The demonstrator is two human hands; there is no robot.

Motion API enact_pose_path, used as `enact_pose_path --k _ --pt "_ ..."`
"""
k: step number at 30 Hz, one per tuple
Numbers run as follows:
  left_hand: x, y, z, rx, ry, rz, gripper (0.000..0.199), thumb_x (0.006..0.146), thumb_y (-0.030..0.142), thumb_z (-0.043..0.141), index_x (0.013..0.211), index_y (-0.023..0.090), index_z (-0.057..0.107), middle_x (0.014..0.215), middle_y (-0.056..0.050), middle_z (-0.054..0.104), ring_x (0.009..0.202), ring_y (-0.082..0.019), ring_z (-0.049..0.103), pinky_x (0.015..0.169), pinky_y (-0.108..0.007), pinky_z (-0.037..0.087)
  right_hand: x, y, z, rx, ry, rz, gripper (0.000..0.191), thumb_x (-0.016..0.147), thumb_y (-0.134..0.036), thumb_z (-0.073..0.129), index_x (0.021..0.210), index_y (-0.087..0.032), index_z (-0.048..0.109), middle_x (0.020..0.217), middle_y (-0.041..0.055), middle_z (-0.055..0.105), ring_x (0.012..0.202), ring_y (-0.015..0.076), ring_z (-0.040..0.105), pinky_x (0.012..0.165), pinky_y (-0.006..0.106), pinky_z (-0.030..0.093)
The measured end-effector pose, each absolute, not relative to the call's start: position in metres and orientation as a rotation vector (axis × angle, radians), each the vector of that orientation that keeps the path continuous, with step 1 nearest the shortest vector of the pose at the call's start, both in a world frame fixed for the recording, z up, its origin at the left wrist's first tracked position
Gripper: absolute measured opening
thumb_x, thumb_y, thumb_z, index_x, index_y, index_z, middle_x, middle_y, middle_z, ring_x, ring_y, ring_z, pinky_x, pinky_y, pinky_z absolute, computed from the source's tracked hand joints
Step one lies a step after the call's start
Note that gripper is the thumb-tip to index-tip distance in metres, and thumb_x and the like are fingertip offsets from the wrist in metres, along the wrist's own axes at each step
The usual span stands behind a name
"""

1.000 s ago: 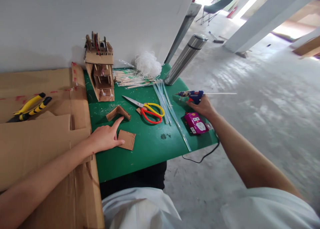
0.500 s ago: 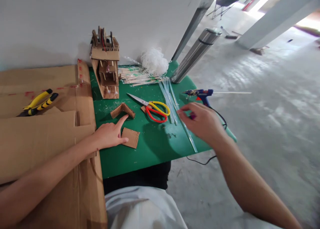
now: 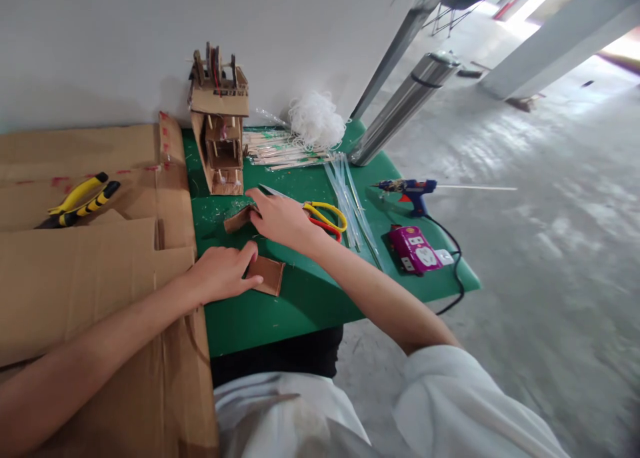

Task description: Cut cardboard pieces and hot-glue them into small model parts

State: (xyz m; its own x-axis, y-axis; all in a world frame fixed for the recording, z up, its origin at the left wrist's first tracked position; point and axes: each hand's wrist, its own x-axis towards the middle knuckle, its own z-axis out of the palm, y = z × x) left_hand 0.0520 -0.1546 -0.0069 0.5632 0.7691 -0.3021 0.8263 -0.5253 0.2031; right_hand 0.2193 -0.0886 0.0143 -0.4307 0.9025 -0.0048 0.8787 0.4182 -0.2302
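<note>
A folded cardboard strip [image 3: 237, 221] stands on the green table, partly hidden by my right hand [image 3: 280, 219], whose thumb and fingers are bent around its right end. My left hand [image 3: 227, 271] is low over the table with thumb and index finger apart, the thumb at a flat cardboard square [image 3: 269, 275]. Scissors with yellow and red handles [image 3: 327, 219] lie partly beneath my right hand. Behind stands a tiered cardboard model [image 3: 223, 138] with discs on top.
Clear glue sticks [image 3: 353, 205], wooden sticks [image 3: 285, 153] and a white string heap [image 3: 317, 121] lie behind. A blue glue gun [image 3: 417, 190], purple power socket [image 3: 416, 250] and metal cylinder [image 3: 400, 111] are at right. Pliers [image 3: 80, 203] rest on cardboard sheets [image 3: 75, 265] at left.
My right hand has moved left from beside the glue sticks to the folded cardboard, uncovering the purple socket. My left index finger has drawn back from the folded piece. The view has shifted slightly.
</note>
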Motion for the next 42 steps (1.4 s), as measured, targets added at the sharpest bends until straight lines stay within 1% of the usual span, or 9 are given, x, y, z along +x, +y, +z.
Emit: enact_pose_path --k 1,3,6,12,20,30,32,36,42 --pt "0.052 -0.155 -0.006 2.501 1.280 -0.274 0.038 0.093 0.056 0.050 0.103 0.021 0.062 0.086 -0.006 0.075 0.078 -0.028 0.072 0.060 -0.032 0.043 0.221 -0.088 0.014 -1.589 -2.557 0.278 0.040 0.098 -0.024 0.039 0.137 -0.020 0.050 0.108 0.0118 0.074 0.092 0.0274 0.069 0.068 0.033 0.043" --pt "0.051 -0.157 -0.005 2.541 1.239 -0.334 0.042 0.096 0.056 0.044 0.084 0.021 0.066 0.083 -0.007 0.075 0.079 -0.027 0.072 0.061 -0.032 0.043 0.228 -0.092 0.017 -1.562 -2.552 0.266 0.038 0.098 -0.022 0.038 0.132 -0.020 0.054 0.108 0.0109 0.074 0.090 0.0260 0.068 0.066 0.031 0.040" --pt "0.051 -0.158 -0.005 2.576 1.242 -0.395 0.054 0.098 0.057 0.040 0.074 0.021 0.071 0.079 -0.010 0.075 0.079 -0.028 0.072 0.062 -0.033 0.043 0.246 -0.107 0.029 -1.585 -2.496 0.327 0.031 0.098 -0.023 0.038 0.120 -0.021 0.061 0.098 0.0074 0.075 0.081 0.0228 0.066 0.062 0.030 0.034" --pt "0.052 -0.157 -0.009 2.581 1.253 -0.400 0.057 0.099 0.059 0.036 0.082 0.022 0.076 0.082 -0.012 0.077 0.082 -0.032 0.074 0.063 -0.036 0.046 0.279 -0.135 0.049 -1.651 -2.643 0.486 0.022 0.097 -0.026 0.044 0.102 -0.020 0.065 0.092 0.0067 0.072 0.079 0.0199 0.062 0.063 0.030 0.030" --pt "0.052 -0.156 -0.009 2.577 1.297 -0.403 0.054 0.101 0.056 0.032 0.099 0.019 0.070 0.088 -0.014 0.077 0.083 -0.034 0.075 0.064 -0.038 0.050 0.279 -0.130 0.050 -1.580 -2.688 0.561 0.029 0.098 -0.021 0.040 0.113 -0.020 0.065 0.100 0.0068 0.073 0.083 0.0200 0.063 0.069 0.029 0.033" --pt "0.052 -0.153 -0.009 2.544 1.374 -0.390 0.050 0.103 0.050 0.027 0.113 0.017 0.063 0.094 -0.015 0.076 0.086 -0.034 0.074 0.066 -0.038 0.050 0.280 -0.119 0.035 -1.412 -2.584 0.822 0.029 0.091 -0.019 0.045 0.104 -0.022 0.071 0.090 0.0014 0.074 0.075 0.0151 0.061 0.065 0.026 0.036" --pt "0.050 -0.153 -0.008 2.506 1.387 -0.373 0.052 0.101 0.058 0.031 0.118 0.018 0.060 0.095 -0.014 0.076 0.088 -0.034 0.074 0.067 -0.037 0.050 0.278 -0.118 0.034 -1.397 -2.612 0.792 0.028 0.091 -0.019 0.046 0.103 -0.022 0.071 0.089 0.0021 0.073 0.075 0.0155 0.061 0.065 0.026 0.037" --pt "0.045 -0.151 -0.008 2.436 1.366 -0.364 0.073 0.082 0.079 0.050 0.125 0.020 0.054 0.099 -0.013 0.076 0.091 -0.036 0.072 0.066 -0.037 0.049 0.276 -0.120 0.035 -1.312 -2.657 0.740 0.031 0.092 -0.019 0.046 0.108 -0.022 0.072 0.094 0.0037 0.074 0.081 0.0166 0.062 0.071 0.027 0.039" --pt "0.044 -0.147 -0.007 2.368 1.307 -0.260 0.054 0.090 0.061 0.054 0.135 0.031 0.050 0.094 -0.002 0.076 0.091 -0.029 0.072 0.064 -0.032 0.045 0.278 -0.117 0.040 -1.175 -2.719 0.789 0.035 0.091 -0.015 0.043 0.111 -0.023 0.071 0.097 0.0022 0.075 0.086 0.0166 0.064 0.076 0.027 0.041"
